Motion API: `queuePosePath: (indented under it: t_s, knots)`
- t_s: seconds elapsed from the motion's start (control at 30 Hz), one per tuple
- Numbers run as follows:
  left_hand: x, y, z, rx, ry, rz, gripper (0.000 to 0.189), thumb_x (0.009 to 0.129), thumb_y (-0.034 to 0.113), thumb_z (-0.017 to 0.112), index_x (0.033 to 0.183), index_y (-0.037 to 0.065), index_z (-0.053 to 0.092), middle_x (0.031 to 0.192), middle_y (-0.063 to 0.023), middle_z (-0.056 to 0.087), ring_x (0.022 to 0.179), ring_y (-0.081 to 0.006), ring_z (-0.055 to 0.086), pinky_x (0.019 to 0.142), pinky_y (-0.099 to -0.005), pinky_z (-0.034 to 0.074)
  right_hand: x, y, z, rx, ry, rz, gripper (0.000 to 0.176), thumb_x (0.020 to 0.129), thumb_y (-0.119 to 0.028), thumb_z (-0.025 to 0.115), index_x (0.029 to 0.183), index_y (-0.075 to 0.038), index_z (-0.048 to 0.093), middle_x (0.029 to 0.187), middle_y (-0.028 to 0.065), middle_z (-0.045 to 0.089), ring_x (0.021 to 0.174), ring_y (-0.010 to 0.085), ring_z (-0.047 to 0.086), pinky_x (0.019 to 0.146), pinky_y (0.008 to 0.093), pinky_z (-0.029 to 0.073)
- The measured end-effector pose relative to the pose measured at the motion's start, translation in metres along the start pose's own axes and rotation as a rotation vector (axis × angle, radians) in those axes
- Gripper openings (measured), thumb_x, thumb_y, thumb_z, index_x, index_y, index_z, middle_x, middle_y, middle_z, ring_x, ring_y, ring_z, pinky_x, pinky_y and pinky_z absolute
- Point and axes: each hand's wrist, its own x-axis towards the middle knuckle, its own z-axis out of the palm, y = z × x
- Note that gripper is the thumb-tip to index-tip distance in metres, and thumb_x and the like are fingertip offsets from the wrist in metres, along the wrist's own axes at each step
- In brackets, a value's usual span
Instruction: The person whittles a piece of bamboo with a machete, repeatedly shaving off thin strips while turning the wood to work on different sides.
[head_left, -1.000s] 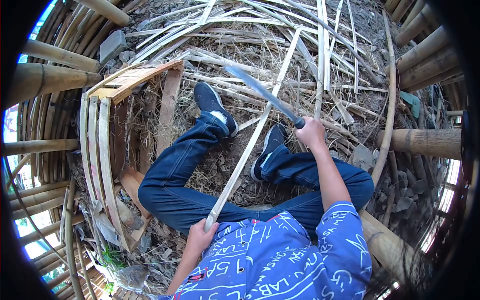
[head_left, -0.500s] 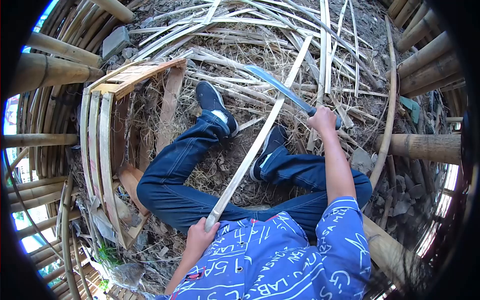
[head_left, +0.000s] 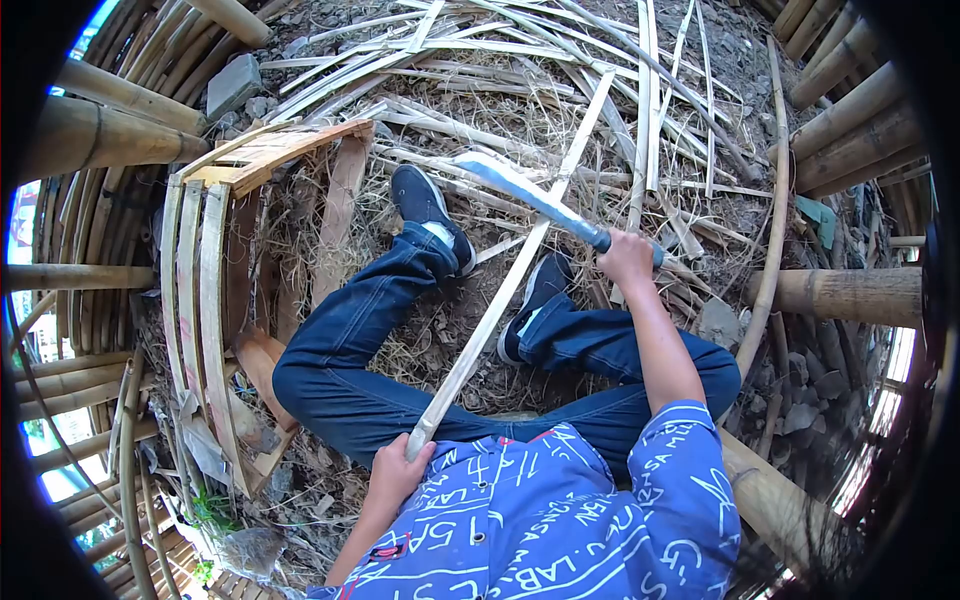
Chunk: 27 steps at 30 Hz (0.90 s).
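A long pale bamboo strip (head_left: 490,325) runs from my lap up between my feet. At its lower end, my left hand (head_left: 400,467) is closed around it. My right hand (head_left: 628,257) grips the dark handle of a machete (head_left: 525,190) in front of my right knee. The machete's blade points up and to the left and crosses the upper part of the strip. Whether blade and strip touch is hard to tell.
A slatted wooden crate (head_left: 212,300) stands to my left, by a grey block (head_left: 232,86). Many split strips (head_left: 470,45) lie on the ground ahead. Thick bamboo poles (head_left: 845,297) frame both sides, with stones (head_left: 720,322) at the right.
My right hand and the machete have shifted left and slightly down toward me. The strip's far end has moved slightly left; my left hand still holds it.
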Motion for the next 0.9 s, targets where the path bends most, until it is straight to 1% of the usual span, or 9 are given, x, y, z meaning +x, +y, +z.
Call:
queuePosePath:
  t_s: [0.17,0.3,0.37,0.43,0.53,0.63,0.7,0.73,0.9]
  knots:
    - [0.0,-0.002,0.001,0.009,0.002,0.004,0.043,0.083,0.04,0.069,0.086,-0.002,0.063,0.072,-0.0259,0.064,0.071,-0.0434,0.065,0.062,-0.0461,0.05,-0.01,-0.006,-0.013,0.053,-0.132,-0.031,0.02,0.069,-0.021,0.065,0.085,-0.011,0.07,0.082,0.0159,0.07,0.081,0.0343,0.069,0.077,0.0465,0.055]
    - [-0.002,0.003,0.0,0.0,0.013,0.025,0.043,0.083,0.041,0.07,0.083,-0.002,0.062,0.07,-0.0257,0.063,0.069,-0.0435,0.064,0.06,-0.0463,0.05,0.011,0.013,-0.012,0.007,-0.173,0.038,0.026,0.071,-0.021,0.064,0.09,-0.006,0.071,0.088,0.0203,0.07,0.087,0.0369,0.069,0.081,0.0458,0.055]
    - [0.001,0.001,0.003,0.044,0.029,0.036,0.043,0.083,0.04,0.07,0.082,-0.002,0.061,0.07,-0.0257,0.063,0.069,-0.0437,0.064,0.06,-0.0464,0.05,0.023,0.022,-0.013,0.096,-0.142,0.2,0.024,0.071,-0.021,0.063,0.088,-0.007,0.071,0.085,0.0222,0.069,0.086,0.0398,0.067,0.08,0.0472,0.054]
    - [0.001,-0.001,0.004,0.088,0.043,0.05,0.044,0.082,0.04,0.071,0.081,-0.002,0.06,0.069,-0.0258,0.063,0.068,-0.044,0.064,0.059,-0.0465,0.05,0.027,0.022,-0.02,0.033,-0.173,0.2,0.026,0.072,-0.023,0.064,0.089,-0.005,0.071,0.087,0.0233,0.069,0.088,0.0403,0.067,0.081,0.0474,0.053]
    - [0.001,-0.001,0.006,0.083,0.057,0.058,0.043,0.082,0.039,0.072,0.08,-0.002,0.06,0.068,-0.0261,0.062,0.068,-0.0447,0.063,0.059,-0.0469,0.05,0.024,0.021,-0.021,0.062,-0.196,0.146,0.029,0.07,-0.016,0.059,0.091,-0.002,0.071,0.089,0.0253,0.069,0.087,0.0404,0.067,0.081,0.0471,0.054]
    - [0.002,-0.002,0.006,0.068,0.078,0.079,0.043,0.081,0.039,0.073,0.079,-0.002,0.061,0.067,-0.0253,0.062,0.067,-0.0439,0.063,0.058,-0.0459,0.05,-0.009,-0.007,-0.037,0.17,-0.128,0.08,0.027,0.07,-0.017,0.058,0.09,-0.004,0.071,0.088,0.0249,0.069,0.086,0.0412,0.067,0.081,0.0476,0.054]
    - [0.003,0.002,0.006,0.039,0.087,0.059,0.043,0.079,0.039,0.075,0.077,-0.002,0.062,0.066,-0.0245,0.062,0.066,-0.0426,0.064,0.058,-0.0449,0.049,-0.034,-0.023,-0.035,0.146,-0.245,0.105,0.028,0.07,-0.02,0.062,0.093,-0.007,0.072,0.087,0.022,0.07,0.086,0.0394,0.067,0.079,0.0479,0.054]
    - [0.004,0.003,0.006,0.028,0.095,0.046,0.042,0.076,0.038,0.077,0.076,-0.002,0.064,0.066,-0.0237,0.062,0.065,-0.0409,0.064,0.057,-0.0433,0.049,-0.051,-0.033,-0.041,0.225,-0.232,0.022,0.027,0.071,-0.022,0.063,0.093,-0.009,0.072,0.085,0.0213,0.07,0.084,0.0386,0.068,0.078,0.0477,0.054]
    - [0.006,-0.001,0.007,-0.02,0.067,0.005,0.041,0.075,0.037,0.079,0.078,-0.001,0.066,0.065,-0.0233,0.062,0.063,-0.04,0.064,0.056,-0.0414,0.049,-0.12,-0.073,-0.029,0.256,-0.33,-0.191,0.017,0.068,-0.024,0.067,0.08,-0.011,0.069,0.074,0.0167,0.068,0.074,0.0373,0.067,0.07,0.0477,0.053]
